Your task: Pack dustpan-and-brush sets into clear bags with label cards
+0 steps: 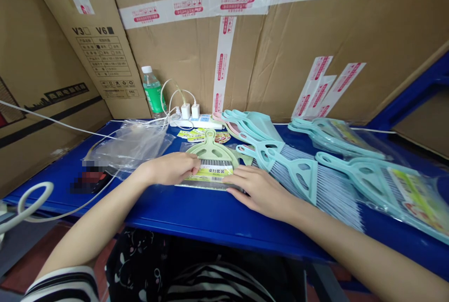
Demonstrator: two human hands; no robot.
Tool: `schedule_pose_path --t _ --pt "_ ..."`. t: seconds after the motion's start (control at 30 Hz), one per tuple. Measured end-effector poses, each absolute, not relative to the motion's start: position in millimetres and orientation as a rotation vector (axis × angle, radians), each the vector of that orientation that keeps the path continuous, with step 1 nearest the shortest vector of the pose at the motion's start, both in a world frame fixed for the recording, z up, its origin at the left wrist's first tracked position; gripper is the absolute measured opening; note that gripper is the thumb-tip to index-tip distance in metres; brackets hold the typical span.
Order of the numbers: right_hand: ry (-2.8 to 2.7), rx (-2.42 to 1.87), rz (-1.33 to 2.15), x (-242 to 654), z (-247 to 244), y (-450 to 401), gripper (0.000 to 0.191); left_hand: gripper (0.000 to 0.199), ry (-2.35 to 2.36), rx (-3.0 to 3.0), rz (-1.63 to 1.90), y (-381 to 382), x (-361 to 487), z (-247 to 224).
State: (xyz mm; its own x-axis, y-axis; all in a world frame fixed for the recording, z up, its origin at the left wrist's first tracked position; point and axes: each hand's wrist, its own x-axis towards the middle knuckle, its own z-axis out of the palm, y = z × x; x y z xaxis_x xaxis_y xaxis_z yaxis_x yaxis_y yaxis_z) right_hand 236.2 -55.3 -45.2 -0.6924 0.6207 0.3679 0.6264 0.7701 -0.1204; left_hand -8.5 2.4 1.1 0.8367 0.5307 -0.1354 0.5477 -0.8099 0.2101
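A green brush and dustpan set (209, 152) lies on the blue table (196, 213), its handle pointing away from me. Across its bristles sits a yellow-green label card (214, 171), with clear plastic around the lower part. My left hand (175, 168) grips the set's left edge with curled fingers. On the right side, my right hand (257, 190) presses the label's corner, thumb and fingers slightly apart. Just right of the set, light blue brushes (301, 176) lie overlapping, bristles toward the right. Behind them are blue dustpans (261, 125) with a pink piece (233, 129) beneath.
Bagged blue sets (377, 183) lie at the right. Clear plastic bags (135, 145) are at the left, near a blurred dark object (93, 178). A power strip (206, 122) with chargers, a green-labelled bottle (153, 94) and loose label cards (191, 134) stand or lie before cardboard (175, 49).
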Motion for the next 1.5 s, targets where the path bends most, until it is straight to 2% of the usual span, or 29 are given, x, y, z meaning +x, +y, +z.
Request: schedule_pose_path --t 0.1,0.27,0.77,1.03,1.5 --pt "-2.575 -0.934 -0.017 236.8 -45.2 -55.3 0.018 0.014 0.825 2.77 -0.134 1.9 -6.2 2.1" --pt "-2.569 -0.928 -0.009 236.7 -46.6 -54.7 0.023 0.025 0.851 2.795 -0.151 1.8 -3.3 0.8" --pt "-2.656 -0.843 -0.019 240.0 -47.9 -52.5 0.042 0.025 0.836 2.79 -0.109 0.9 -2.4 0.5" --pt "-2.69 -0.866 -0.013 240.1 -46.3 -55.1 0.041 0.024 0.845 2.761 -0.1 0.2 -1.1 0.5" --pt "-2.699 -0.861 0.01 239.0 -43.3 -56.1 0.039 0.009 0.708 2.623 -0.05 -2.3 3.6 3.0"
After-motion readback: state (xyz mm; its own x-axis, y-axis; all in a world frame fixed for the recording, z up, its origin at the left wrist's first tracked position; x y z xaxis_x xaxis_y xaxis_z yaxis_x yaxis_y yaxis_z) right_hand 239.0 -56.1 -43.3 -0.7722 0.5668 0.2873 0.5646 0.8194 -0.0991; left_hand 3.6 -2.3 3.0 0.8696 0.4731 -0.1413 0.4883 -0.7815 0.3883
